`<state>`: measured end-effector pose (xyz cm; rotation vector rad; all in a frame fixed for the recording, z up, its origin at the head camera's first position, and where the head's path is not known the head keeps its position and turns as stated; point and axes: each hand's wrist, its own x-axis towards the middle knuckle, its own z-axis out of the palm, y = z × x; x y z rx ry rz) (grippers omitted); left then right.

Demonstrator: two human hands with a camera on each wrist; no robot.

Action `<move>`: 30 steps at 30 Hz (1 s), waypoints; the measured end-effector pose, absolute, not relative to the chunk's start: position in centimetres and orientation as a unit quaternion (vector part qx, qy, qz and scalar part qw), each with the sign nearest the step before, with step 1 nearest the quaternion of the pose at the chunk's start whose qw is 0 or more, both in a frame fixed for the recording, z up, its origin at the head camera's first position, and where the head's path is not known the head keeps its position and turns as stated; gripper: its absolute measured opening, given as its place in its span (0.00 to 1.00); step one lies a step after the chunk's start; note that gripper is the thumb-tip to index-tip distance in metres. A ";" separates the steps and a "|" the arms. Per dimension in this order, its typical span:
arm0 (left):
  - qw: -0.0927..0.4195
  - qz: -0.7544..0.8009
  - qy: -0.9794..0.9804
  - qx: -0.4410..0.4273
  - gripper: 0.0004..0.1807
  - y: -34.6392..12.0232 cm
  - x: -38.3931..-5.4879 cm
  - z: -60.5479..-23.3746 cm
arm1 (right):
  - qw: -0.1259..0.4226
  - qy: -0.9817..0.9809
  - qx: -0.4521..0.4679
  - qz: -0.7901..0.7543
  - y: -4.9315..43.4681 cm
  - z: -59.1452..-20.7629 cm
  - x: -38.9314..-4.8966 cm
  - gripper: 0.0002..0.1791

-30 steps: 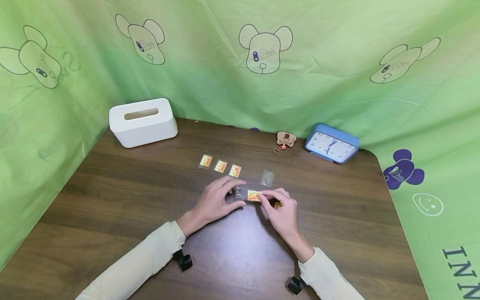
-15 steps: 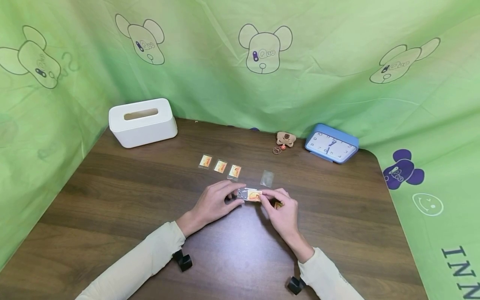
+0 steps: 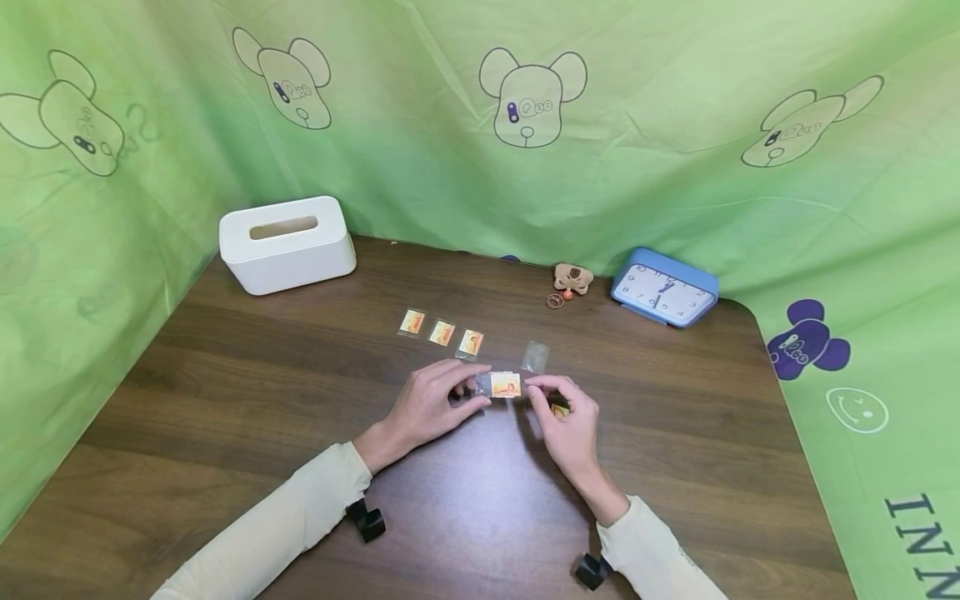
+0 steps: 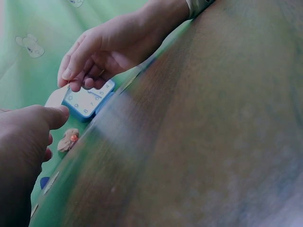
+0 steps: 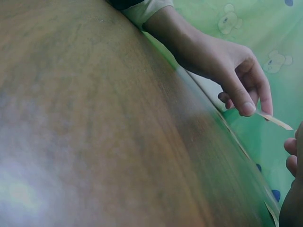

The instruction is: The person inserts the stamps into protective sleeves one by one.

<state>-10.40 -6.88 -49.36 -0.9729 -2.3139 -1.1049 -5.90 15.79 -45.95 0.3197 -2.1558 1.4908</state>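
Observation:
In the head view, my left hand [image 3: 435, 404] pinches a small clear plastic bag [image 3: 483, 385] between thumb and fingers. An orange-and-white picture card [image 3: 506, 384] sits at the bag's right end; how far inside it lies is hard to tell. My right hand [image 3: 566, 417] is just right of that card, thumb and forefinger together beside its edge. Another small card [image 3: 559, 412] shows among the right hand's curled fingers. From the right wrist, the pinched piece [image 5: 277, 121] appears edge-on, between the left fingertips and the right hand. The left wrist view shows it pale [image 4: 56, 97].
Three bagged picture cards [image 3: 441, 333] lie in a row beyond the left hand. A clear bag [image 3: 535, 357] lies beyond the right hand. Farther back on the wooden table [image 3: 300, 358] are a white tissue box [image 3: 288, 250], a brown bear-shaped item [image 3: 572, 279] and a blue clock [image 3: 664, 287].
The picture card and bag have tipped up slightly and the card sits a little farther left. The right fingertips have drawn slightly right, off the card's edge. The left hand has barely moved.

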 end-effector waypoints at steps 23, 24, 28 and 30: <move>0.194 -0.398 -0.823 -0.356 0.24 -6.8 -10.3 -49.3 | 0.219 -0.782 0.138 0.567 15.9 -46.5 -5.9 0.10; 0.196 -0.398 -0.822 -0.358 0.25 -6.8 -10.3 -49.3 | 0.218 -0.782 0.141 0.567 15.8 -46.0 -5.8 0.10; 0.198 -0.402 -0.818 -0.361 0.25 -6.7 -10.1 -49.2 | 0.213 -0.782 0.153 0.566 15.7 -45.5 -5.6 0.09; 0.200 -0.402 -0.817 -0.361 0.25 -6.7 -10.1 -49.2 | 0.208 -0.781 0.159 0.566 15.7 -45.5 -5.6 0.09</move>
